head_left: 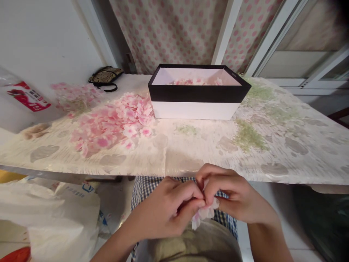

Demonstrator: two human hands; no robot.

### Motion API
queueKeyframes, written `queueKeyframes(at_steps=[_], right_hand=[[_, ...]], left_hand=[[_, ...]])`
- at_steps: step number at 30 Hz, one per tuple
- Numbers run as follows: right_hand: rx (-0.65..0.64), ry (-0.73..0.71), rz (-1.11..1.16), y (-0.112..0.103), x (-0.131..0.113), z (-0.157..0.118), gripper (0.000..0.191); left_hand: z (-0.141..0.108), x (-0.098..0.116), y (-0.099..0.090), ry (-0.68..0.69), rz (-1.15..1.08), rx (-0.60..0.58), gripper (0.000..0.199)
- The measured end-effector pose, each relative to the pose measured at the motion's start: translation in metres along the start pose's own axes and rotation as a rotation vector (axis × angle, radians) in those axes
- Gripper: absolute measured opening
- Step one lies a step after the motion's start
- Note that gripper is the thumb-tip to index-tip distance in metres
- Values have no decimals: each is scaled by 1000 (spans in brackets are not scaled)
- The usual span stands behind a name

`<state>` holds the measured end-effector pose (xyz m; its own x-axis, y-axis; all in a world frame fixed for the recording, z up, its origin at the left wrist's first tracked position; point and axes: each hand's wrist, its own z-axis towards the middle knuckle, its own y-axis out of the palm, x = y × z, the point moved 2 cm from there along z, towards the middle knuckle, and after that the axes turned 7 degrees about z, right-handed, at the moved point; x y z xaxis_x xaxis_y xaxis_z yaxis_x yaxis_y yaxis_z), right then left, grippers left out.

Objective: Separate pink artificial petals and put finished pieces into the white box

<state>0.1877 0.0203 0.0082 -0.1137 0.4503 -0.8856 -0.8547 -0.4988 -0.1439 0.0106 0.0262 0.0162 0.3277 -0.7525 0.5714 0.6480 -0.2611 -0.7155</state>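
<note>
- Left hand (160, 211): curled, its fingertips pinching a pale pink artificial blossom (204, 213) from one side.
- Right hand (231, 194): curled over from the other side, its fingers pressed together on the same blossom.
- The blossom sits between both hands, just below the near edge of the tabletop, above a blue checked cloth (144, 189) on the person's lap.
- A black-and-white rectangular box (195, 109) stands open on the patterned oilcloth tabletop (169, 156), with pink blossoms inside.
- A loose heap of pink artificial petals (114, 123) lies left of the box, just beside it.
- Scattered pale green crumbs (248, 136) lie right of the box.
</note>
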Motion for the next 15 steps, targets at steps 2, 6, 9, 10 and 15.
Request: queueKeyframes(at_steps=[2,6,9,10,15], right_hand=[[22,-9,30,-1,1,0,15],[7,-45,79,-4,1,0,10],[2,-51,53,-8,-1,2,9],[4,-54,43,-8,-2,2,9],[16,-51,-6,-7,-5,2,13]], left_hand=[[0,1,1,-21,-26,13,10],[1,1,4,-64,-176,41,11],[2,-1,6,-89,-189,27,12],[3,-1,6,-90,-185,20,12],[3,1,6,-82,-240,6,13]])
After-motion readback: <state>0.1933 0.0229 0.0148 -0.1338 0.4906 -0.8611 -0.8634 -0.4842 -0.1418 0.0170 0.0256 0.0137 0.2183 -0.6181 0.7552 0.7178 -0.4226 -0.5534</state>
